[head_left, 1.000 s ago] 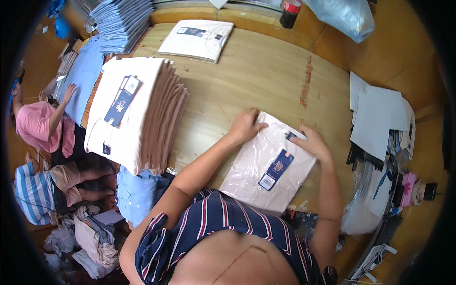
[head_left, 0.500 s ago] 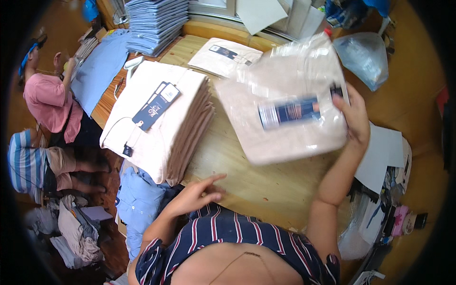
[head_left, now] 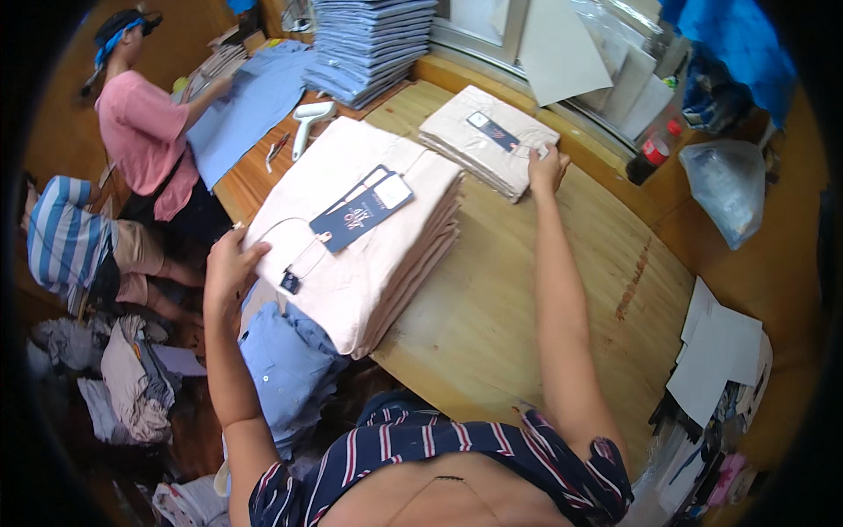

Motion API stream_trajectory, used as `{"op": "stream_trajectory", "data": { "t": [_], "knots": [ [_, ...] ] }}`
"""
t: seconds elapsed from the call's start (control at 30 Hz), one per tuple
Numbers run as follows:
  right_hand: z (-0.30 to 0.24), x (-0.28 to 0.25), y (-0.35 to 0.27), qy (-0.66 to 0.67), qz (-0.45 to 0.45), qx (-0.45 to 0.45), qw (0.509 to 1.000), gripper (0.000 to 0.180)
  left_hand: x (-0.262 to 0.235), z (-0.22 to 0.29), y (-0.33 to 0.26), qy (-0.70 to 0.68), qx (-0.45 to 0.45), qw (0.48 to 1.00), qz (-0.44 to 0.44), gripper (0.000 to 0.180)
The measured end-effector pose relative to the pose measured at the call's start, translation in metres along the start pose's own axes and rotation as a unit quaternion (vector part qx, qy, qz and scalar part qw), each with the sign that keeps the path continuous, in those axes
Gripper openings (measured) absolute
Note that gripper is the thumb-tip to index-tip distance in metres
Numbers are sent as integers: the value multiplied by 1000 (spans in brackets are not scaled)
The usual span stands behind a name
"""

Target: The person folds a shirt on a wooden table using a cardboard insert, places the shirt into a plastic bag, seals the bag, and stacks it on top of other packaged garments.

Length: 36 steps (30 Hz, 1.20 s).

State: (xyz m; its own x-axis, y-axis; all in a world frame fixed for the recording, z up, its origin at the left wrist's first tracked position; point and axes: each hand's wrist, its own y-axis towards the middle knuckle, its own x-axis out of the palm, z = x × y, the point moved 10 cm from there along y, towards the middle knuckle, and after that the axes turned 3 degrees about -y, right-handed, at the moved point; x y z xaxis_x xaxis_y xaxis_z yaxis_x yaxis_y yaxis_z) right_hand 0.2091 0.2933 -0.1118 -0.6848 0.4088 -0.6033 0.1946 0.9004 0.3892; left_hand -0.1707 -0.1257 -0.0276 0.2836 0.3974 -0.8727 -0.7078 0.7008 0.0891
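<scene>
A thick pile of folded beige garments point(head_left: 395, 281) lies at the table's near left, with dark blue hang tags point(head_left: 364, 211) and a small black tag on its top piece. My left hand point(head_left: 228, 268) is closed at the pile's left edge, thumb over the top garment point(head_left: 307, 250) and fingers beside it. At the far side, a bagged folded garment point(head_left: 465, 119) with a dark label rests on a low stack. My right hand point(head_left: 546, 167) pinches its right corner.
Blue folded shirts point(head_left: 369, 48) stand stacked at the back. A white handheld tool point(head_left: 307, 123) and scissors point(head_left: 277, 151) lie left of the beige pile. A bottle point(head_left: 652, 154) stands far right. Another person in pink point(head_left: 145, 127) works at left, beside someone in stripes point(head_left: 66, 228).
The bagged garment has gone from my raised right hand onto the low stack at the back. My left hand has moved from the table's front edge to the left side of the pile.
</scene>
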Motion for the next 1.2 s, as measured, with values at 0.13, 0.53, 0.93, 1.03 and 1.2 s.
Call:
{"op": "stream_trajectory", "data": {
  "t": [0.13, 0.53, 0.93, 1.03, 1.2],
  "knots": [
    [-124, -4, -57, 203, -287, -217, 911, 34, -14, 31, -4, 34, 76, 990, 110, 40],
    [-163, -8, -209, 619, -567, 201, 504, 35, 15, 13, 14, -82, 69, 994, -31, 43],
    [-185, -54, -352, 629, -582, 208, 472, 32, -2, 55, 15, -215, 188, 953, -103, 46],
    [-183, -71, -315, 662, -514, 168, 519, 33, -20, 51, 5, -197, 216, 956, 14, 51],
    [-99, -153, -257, 565, -498, 65, 655, 44, 12, 136, -85, -307, 233, 923, -3, 21]
  ]
}}
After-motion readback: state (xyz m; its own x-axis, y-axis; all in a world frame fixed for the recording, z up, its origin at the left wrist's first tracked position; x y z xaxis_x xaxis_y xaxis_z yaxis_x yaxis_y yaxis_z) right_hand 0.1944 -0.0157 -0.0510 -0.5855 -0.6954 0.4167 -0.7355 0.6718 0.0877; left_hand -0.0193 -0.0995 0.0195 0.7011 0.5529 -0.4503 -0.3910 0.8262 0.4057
